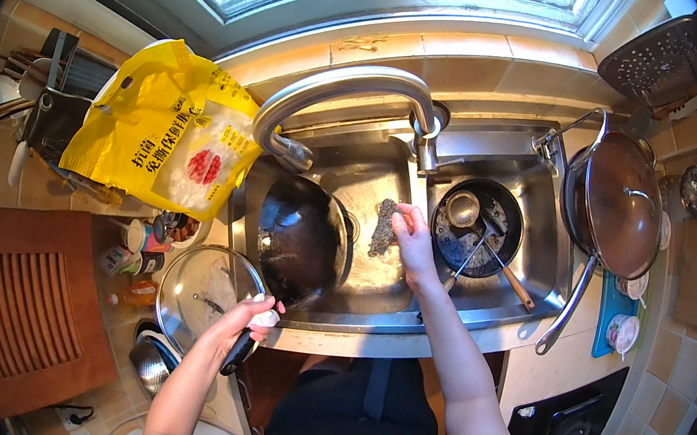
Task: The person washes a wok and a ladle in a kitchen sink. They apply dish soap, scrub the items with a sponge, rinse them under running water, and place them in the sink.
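Observation:
My left hand (236, 325) is closed around the black handle (237, 353) of a dark wok (299, 241), with something white, perhaps a cloth or paper, bunched in the same grip. The wok lies tilted in the left sink basin (372, 287), and its surface shines as if wet. Over that basin, right of the wok, my right hand (412, 242) pinches a dark steel-wool scrubber (384, 229). An arched metal faucet (354, 76) curves above the wok. In the right basin (549, 244) sits a black pot (512, 255) with a ladle (462, 209) and other long-handled utensils in it.
A yellow plastic bag (136, 123) with print leans at the left. Beside my left wrist lies a glass lid (194, 289). A lidded wok (620, 207) stands right of the sink, its long handle (567, 312) reaching toward me. Farther right is a black cooktop (572, 425).

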Tool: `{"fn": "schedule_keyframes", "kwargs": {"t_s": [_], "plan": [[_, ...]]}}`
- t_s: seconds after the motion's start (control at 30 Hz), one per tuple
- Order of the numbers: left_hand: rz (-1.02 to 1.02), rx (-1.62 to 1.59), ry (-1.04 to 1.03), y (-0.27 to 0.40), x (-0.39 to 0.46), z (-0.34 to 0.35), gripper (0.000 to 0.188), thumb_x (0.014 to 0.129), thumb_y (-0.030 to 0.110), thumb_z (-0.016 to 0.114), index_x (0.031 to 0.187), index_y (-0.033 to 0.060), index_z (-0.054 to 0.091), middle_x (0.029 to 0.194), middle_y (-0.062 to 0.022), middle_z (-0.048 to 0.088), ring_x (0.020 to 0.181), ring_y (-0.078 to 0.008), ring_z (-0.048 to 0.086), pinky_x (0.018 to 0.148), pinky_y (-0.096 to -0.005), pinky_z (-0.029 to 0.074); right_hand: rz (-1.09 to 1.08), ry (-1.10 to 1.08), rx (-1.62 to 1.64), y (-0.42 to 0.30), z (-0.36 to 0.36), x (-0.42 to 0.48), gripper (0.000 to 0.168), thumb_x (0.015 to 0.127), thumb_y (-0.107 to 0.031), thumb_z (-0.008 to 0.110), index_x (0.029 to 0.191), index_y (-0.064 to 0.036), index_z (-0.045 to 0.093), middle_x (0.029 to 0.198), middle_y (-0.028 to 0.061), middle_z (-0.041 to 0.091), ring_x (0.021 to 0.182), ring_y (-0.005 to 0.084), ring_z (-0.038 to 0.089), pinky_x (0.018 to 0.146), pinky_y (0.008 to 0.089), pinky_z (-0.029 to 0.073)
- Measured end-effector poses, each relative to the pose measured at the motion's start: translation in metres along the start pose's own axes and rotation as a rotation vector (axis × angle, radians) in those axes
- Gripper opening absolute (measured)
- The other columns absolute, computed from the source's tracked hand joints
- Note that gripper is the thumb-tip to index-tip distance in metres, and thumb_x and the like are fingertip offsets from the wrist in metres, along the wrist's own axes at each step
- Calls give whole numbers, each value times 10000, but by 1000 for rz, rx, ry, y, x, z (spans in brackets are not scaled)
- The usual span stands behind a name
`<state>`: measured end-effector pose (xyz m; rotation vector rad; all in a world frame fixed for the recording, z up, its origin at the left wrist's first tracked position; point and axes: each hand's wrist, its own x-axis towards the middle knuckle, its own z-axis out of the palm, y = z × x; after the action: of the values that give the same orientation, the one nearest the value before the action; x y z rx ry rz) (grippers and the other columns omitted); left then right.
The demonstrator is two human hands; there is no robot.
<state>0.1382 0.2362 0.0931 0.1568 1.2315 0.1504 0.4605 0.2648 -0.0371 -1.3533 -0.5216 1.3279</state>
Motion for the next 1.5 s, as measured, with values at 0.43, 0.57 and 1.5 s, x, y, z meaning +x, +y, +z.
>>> {"fn": "schedule_keyframes", "kwargs": {"t_s": [0.43, 0.57, 1.5], "plan": [[186, 377, 339, 1, 23, 21, 112, 935, 157, 564, 931, 63, 503, 653, 0, 489, 468, -63, 405, 389, -214, 342, -210, -129, -655, 70, -3, -24, 246, 880, -236, 608, 1083, -104, 566, 1063, 145, 605, 960, 334, 606, 816, 406, 487], [231, 465, 373, -1, 30, 21, 125, 919, 145, 590, 967, 54, 519, 678, -12, 526, 458, -66, 414, 377, -212, 353, -295, -114, -841, 71, 0, -47, 187, 837, -150, 641, 999, -101, 563, 980, 118, 594, 935, 342, 599, 774, 421, 491], [664, 1305, 650, -49, 161, -29, 448, 836, 122, 602, 1247, 23, 457, 1150, -240, 586, 1085, -416, 554, 905, -467, 459, -200, -359, -1064, 54, -20, -85, 184, 834, -129, 631, 993, -59, 568, 983, 142, 578, 964, 346, 586, 802, 435, 488]]}}
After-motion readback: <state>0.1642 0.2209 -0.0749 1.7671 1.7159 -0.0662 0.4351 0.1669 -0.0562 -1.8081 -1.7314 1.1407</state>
